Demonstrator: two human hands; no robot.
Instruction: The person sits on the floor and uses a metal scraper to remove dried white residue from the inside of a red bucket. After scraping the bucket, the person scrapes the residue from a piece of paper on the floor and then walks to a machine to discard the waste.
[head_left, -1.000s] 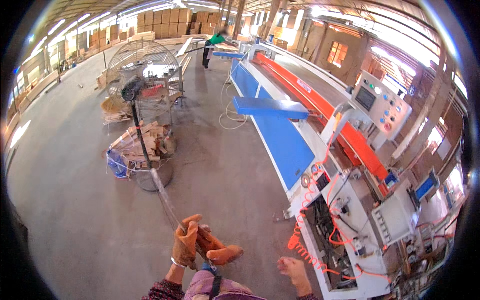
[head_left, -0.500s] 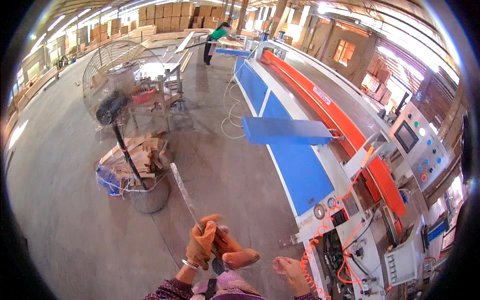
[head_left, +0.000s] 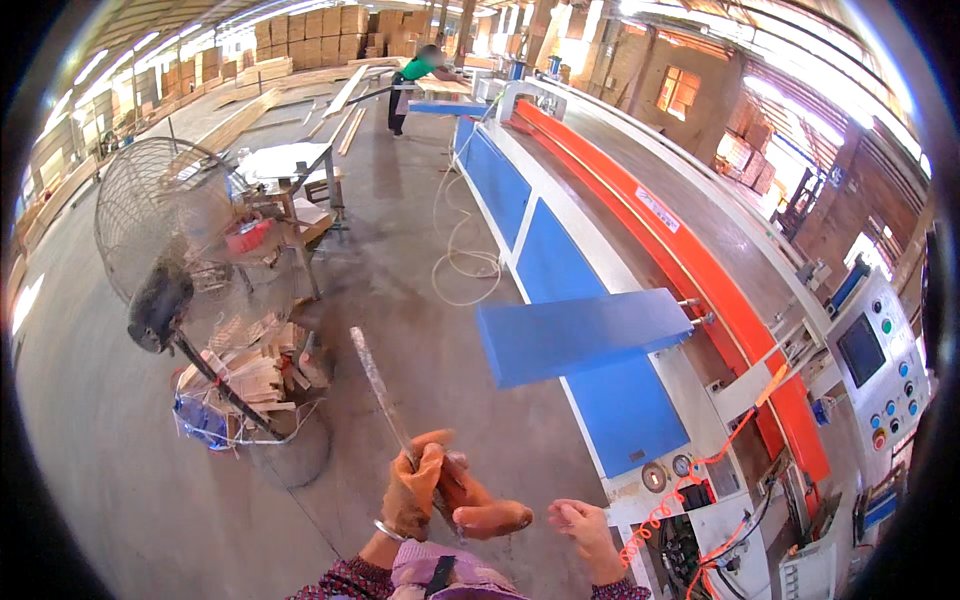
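My left hand (head_left: 413,492), in an orange work glove, is closed around the lower end of a long thin grey strip (head_left: 378,390) that slants up and to the left above the floor. A second orange glove (head_left: 488,516), limp, hangs out to the right from the same grip. My right hand (head_left: 583,527) is bare and sits just right of that loose glove, fingers loosely curled with nothing in them. Both forearms enter at the lower edge in patterned sleeves.
A long blue and orange machine (head_left: 640,230) runs along the right, with a blue panel (head_left: 580,335) jutting out and a control panel (head_left: 885,365). A standing fan (head_left: 165,245) and wood offcuts (head_left: 245,375) stand left. A hose (head_left: 465,260) loops on the floor. A person (head_left: 410,85) works far off.
The view has advanced along the machine, so the fan and blue panel now lie closer. My left hand keeps the strip; the right hand has drawn nearer to the loose glove.
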